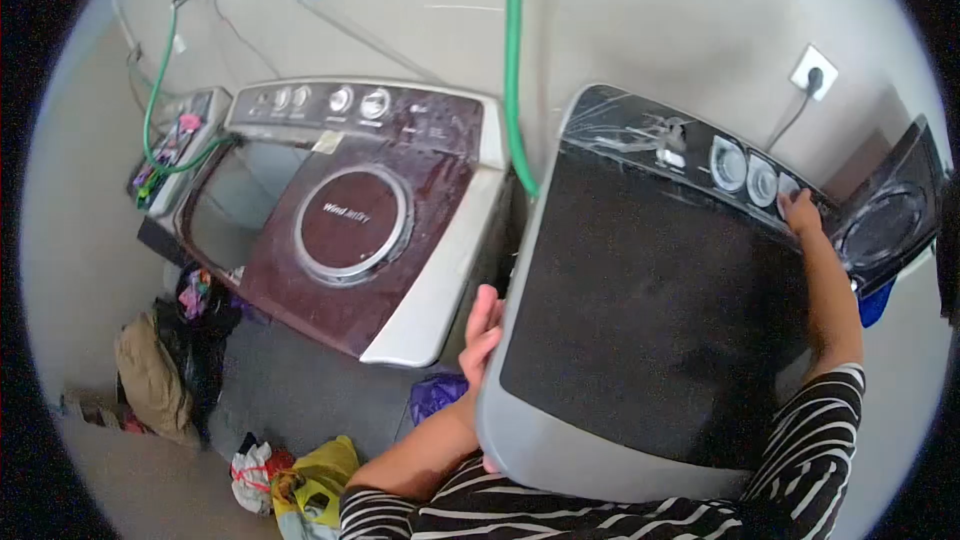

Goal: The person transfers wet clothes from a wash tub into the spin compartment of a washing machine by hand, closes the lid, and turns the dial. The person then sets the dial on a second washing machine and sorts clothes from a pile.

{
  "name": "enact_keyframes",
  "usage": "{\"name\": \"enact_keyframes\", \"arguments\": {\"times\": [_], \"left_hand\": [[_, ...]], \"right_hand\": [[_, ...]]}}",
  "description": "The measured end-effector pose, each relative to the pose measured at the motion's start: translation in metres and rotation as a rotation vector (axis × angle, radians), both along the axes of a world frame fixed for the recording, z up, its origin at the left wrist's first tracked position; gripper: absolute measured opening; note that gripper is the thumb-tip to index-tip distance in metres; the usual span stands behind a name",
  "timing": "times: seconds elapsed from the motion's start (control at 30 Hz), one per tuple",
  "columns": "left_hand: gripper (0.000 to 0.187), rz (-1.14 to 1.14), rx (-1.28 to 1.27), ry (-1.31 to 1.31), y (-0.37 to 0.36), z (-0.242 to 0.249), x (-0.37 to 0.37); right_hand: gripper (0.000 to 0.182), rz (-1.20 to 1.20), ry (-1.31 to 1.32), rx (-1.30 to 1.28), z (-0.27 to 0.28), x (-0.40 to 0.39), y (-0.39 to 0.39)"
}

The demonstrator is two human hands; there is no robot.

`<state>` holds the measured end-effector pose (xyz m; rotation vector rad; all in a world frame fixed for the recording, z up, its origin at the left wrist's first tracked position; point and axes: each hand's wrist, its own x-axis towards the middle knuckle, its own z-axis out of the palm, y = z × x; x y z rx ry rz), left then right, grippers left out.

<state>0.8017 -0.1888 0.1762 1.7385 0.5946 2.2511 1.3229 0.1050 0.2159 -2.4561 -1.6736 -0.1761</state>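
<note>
My right hand (799,211) reaches to the control panel of the black-topped washing machine (640,310), its fingers closed around the rightmost knob (786,190). Two more round knobs sit to the left of it, the nearest one (762,182) and a larger one (728,163). Along the machine's left front edge, my left hand (481,336) rests against the side with its fingers apart, partly hidden behind the body. The black lid on top lies flat and closed.
A maroon washing machine (400,230) stands at the left. A green hose (513,60) hangs between the machines. At the right, a raised black lid (885,220) stands near a plug socket (814,73). Bags, including a yellow one (325,470), lie on the floor.
</note>
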Motion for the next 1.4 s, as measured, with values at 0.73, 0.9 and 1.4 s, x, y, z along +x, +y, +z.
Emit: {"name": "enact_keyframes", "arguments": {"times": [0.73,0.9,1.4], "left_hand": [[0.062,-0.017,-0.057,0.029,-0.009,-0.005,0.0],[0.077,-0.119,-0.022,-0.06,-0.002,0.007,0.009],[0.049,0.013,-0.401,0.117,-0.03,0.048,-0.074]], "right_hand": [[0.082,1.222,0.18,-0.563,0.154,-0.288,-0.369],[0.091,1.009,-0.022,-0.428,0.144,-0.283,-0.397],[0.034,0.766,-0.275,0.771,0.257,-0.24,-0.289]]}}
